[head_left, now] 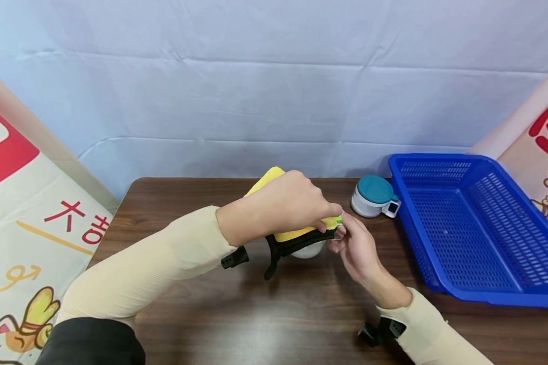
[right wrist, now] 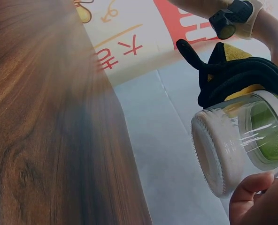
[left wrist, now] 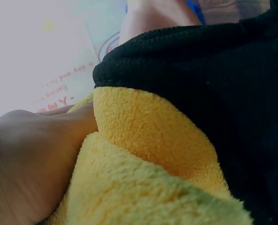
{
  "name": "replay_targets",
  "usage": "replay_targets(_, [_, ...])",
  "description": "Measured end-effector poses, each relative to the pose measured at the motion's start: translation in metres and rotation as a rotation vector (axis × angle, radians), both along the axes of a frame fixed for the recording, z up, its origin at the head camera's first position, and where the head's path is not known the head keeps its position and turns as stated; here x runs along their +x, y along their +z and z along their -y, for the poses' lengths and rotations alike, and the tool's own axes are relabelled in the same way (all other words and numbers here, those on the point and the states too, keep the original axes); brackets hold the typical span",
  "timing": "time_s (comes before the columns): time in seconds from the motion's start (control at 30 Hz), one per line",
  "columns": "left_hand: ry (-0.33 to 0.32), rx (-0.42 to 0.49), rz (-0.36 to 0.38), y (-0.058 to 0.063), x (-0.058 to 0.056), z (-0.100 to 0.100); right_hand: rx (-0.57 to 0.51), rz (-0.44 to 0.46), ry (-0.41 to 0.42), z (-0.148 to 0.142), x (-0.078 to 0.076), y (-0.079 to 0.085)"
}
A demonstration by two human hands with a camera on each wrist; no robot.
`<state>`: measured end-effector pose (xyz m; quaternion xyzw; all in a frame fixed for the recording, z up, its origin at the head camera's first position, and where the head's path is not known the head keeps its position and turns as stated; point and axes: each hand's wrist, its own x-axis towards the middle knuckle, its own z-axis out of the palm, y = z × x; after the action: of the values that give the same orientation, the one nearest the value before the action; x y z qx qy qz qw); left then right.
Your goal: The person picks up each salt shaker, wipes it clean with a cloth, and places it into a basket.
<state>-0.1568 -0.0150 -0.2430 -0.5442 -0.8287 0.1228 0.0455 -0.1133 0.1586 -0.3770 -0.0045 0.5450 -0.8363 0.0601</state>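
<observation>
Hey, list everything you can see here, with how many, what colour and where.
Cloth: 1, yellow and black, in the left hand, partly over the jar
Jar: 1, clear glass, pale contents, green at one end, by the right hand's fingers
Lidded container: 1, white with teal lid, near the table's far edge
Basket: 1, blue, right side
Table: 1, dark brown, under the work
Backdrop: 1, pale blue, behind
Printed panels: 2, pale with coloured prints, either side
Wrist cameras: 2, black, at the wrists
Sleeves: 2, cream, forearms
Left hand: 1, bare, gripping cloth
Right hand: 1, bare, at the jar
</observation>
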Motion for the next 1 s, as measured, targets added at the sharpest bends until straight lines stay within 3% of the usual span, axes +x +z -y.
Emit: replay_targets(1.0, [0.024, -0.006, -0.069, -0.005, -0.020, 0.004, 0.009, -0.019, 0.039, 0.004, 0.001, -0.002])
